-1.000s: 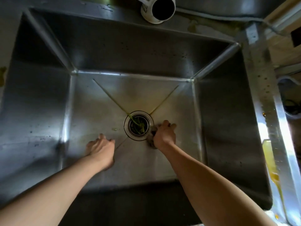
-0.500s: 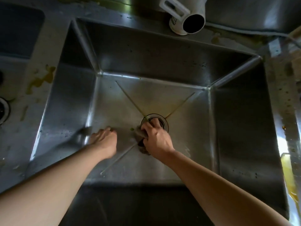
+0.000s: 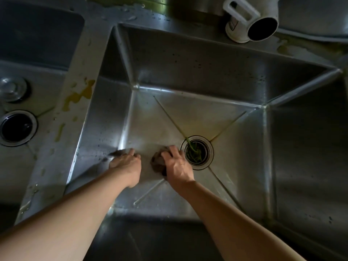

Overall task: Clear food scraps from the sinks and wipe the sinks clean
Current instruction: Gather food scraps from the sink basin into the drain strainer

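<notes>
Sink floor: dark cloth under right hand, beside drain.

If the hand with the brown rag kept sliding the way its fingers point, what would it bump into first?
Probably the drain. The right hand presses the rag on the sink floor, fingers pointing up and slightly right, toward the drain rim beside them, where green scraps sit.

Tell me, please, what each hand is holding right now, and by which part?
The right hand grips a dark scrubbing pad from above. The left hand rests on the sink floor, seemingly holding nothing.
</notes>
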`<state>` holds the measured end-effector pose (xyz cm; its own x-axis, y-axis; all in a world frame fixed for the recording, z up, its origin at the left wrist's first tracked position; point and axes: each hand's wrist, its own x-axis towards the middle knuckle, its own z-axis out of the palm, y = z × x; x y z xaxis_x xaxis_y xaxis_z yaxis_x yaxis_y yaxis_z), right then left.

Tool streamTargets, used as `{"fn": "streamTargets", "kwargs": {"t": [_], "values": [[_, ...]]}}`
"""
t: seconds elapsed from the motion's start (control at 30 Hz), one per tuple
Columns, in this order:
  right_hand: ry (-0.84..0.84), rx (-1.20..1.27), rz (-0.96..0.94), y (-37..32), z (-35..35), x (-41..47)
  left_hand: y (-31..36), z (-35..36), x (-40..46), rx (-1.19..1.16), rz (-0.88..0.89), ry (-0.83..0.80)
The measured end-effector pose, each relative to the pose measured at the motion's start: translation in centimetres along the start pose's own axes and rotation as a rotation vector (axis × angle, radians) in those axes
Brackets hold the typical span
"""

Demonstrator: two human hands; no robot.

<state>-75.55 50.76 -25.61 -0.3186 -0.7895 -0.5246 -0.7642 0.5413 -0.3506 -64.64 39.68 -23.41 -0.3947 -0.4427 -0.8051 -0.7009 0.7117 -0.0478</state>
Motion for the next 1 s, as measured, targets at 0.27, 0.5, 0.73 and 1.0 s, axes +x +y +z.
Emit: {"fn": "streamTargets", "kwargs": {"t": [0.27, 0.5, 0.73, 1.0], "values": [[0.064, 0.103, 0.246, 3.7, -2.7, -1.0, 0.3, -0.5, -0.6, 0.001, -0.002, 0.007], [0.396, 0.260, 0.386, 9.9, -7.4, -1.0, 3.3, -1.7, 0.3, -0.099, 0.103, 0.136], [0.393, 0.316, 0.551, 15.6, -6.8, 1.5, 6.1, -2.0, 2.3, -0.154, 0.136, 0.136], [0.287, 0.119, 0.349, 11.9, -3.3, 1.0, 6.6, -2.8, 1.9, -0.147, 0.126, 0.088]]}}
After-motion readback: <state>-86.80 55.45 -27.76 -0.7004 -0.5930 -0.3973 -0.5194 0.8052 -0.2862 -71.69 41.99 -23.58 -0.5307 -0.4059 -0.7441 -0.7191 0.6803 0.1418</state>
